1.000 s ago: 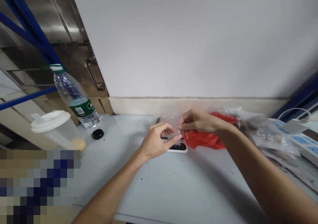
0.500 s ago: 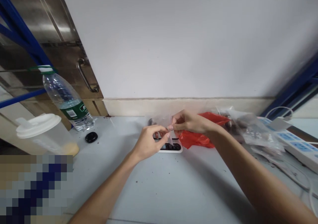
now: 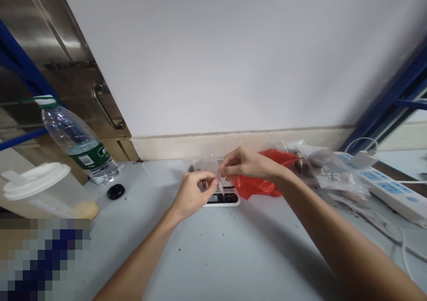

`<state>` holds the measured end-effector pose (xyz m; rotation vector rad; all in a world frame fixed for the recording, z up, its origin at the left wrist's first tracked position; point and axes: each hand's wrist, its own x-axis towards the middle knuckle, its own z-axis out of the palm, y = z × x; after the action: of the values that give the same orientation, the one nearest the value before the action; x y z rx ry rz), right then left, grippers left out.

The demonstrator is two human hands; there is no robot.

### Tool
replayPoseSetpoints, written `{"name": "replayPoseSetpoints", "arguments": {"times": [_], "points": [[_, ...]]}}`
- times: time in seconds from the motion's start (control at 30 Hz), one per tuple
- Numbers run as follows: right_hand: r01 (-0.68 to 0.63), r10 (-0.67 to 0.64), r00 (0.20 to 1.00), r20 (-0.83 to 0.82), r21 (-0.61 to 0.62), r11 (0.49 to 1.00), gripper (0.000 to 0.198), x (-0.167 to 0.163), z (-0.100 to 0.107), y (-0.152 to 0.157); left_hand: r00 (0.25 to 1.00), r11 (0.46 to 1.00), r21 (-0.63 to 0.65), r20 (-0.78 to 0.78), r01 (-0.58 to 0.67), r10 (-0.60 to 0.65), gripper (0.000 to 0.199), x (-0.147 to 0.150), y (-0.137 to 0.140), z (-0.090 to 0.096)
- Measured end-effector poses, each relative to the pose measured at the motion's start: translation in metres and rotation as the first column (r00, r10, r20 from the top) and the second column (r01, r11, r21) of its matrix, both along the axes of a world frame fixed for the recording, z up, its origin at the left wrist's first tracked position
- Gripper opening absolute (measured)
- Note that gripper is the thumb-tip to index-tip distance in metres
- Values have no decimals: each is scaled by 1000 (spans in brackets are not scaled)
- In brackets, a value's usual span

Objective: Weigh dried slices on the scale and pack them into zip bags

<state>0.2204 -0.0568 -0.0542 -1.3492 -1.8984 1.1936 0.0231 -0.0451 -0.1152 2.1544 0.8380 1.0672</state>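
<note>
A small clear zip bag point(image 3: 207, 163) stands over a digital scale point(image 3: 235, 199), with something dark at its far left side that I cannot make out. My left hand point(image 3: 193, 192) pinches the bag's near edge between thumb and fingers. On the other side, my right hand point(image 3: 245, 164) has its thumb and fingertips closed at the bag's upper right edge. The scale is white with a black front panel and a small lit display; the hands and bag hide much of its top. A red plastic bag point(image 3: 256, 187) lies just beyond my right wrist.
To the left are a large water bottle point(image 3: 88, 156), a lidded plastic cup point(image 3: 50, 198) and a round black object point(image 3: 116, 191). At right lie clear bags with dark contents point(image 3: 333, 169), a power strip point(image 3: 393, 192) and white cables point(image 3: 383, 221). A wall point(image 3: 216, 69) rises behind.
The view has shifted slightly. My right fingertips have moved a little up and away from my left fingertips along the clear bag's edge. More of the scale's display shows.
</note>
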Motion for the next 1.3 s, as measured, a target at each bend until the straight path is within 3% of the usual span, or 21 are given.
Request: {"name": "replayPoseSetpoints", "arguments": {"times": [0.27,0.53,0.7,0.87,1.13,1.3], "points": [[-11,9,999,49,41,999,13,-6,1,-3,1000,1000,18,-16,7,-7,24,1,-1,0],[64,-63,998,26,-8,998,3,-11,2,-6,999,1000,8,-31,8,-7,25,1,-1,2],[114,-120,989,-88,-67,991,21,-11,-1,-6,999,999,30,-32,12,-12,25,1,-1,1],[118,-113,976,-185,13,993,31,-11,-11,-2,1000,999,48,-24,12,-11,22,2,-1,0],[71,-77,982,-175,-37,997,29,-12,-8,-4,999,996,-84,33,15,-12,30,-1,1,0],[36,-35,983,-180,1,999,28,-14,-9,-5,998,995,-98,65,-7,13,22,-2,2,1]]}}
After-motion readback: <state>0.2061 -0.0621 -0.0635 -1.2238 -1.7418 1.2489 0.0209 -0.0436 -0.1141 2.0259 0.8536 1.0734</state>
